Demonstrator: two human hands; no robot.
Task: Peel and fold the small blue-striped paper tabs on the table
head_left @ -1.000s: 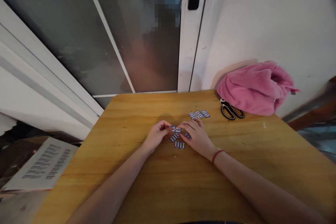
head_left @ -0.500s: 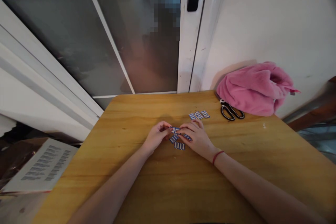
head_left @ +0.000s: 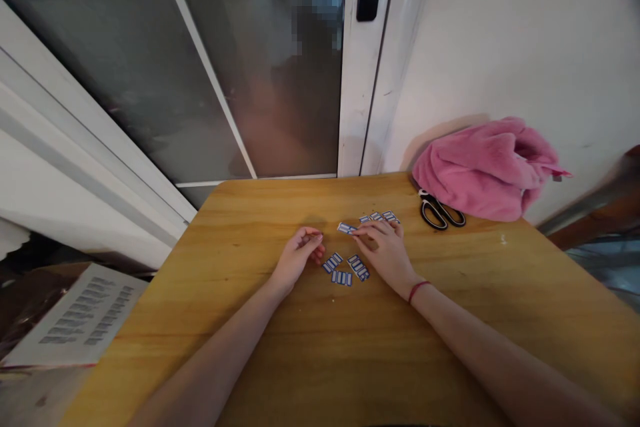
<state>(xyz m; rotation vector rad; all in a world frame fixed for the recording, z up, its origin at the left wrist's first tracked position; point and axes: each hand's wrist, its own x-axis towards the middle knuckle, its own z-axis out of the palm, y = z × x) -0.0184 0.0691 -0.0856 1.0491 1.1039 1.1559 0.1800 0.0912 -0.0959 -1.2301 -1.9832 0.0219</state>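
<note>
My right hand (head_left: 385, 248), a red cord round its wrist, pinches a small blue-and-white printed card (head_left: 345, 228) between thumb and fingertips. That card is held just short of a row of similar cards (head_left: 376, 216), partly covered by my fingers. My left hand (head_left: 301, 251) is loosely curled, thumb against the fingers, and no object shows in it. Between and below the hands lie more such cards on the tabletop: one tilted card (head_left: 333, 262), a level card (head_left: 342, 278), and overlapping cards (head_left: 358, 267) by my right wrist side. Their print is too small to read.
Black-handled scissors (head_left: 442, 211) lie on the wooden table (head_left: 280, 360), partly under a pink plush cloth (head_left: 487, 170) against the wall. A framed glass door (head_left: 285, 113) stands behind the table. At the lower left, beside the table, is a printed cardboard box (head_left: 83, 313).
The right hand has moved away from the left and slightly up and right, carrying the card. My left hand has let go of it, and the cards beneath are now uncovered.
</note>
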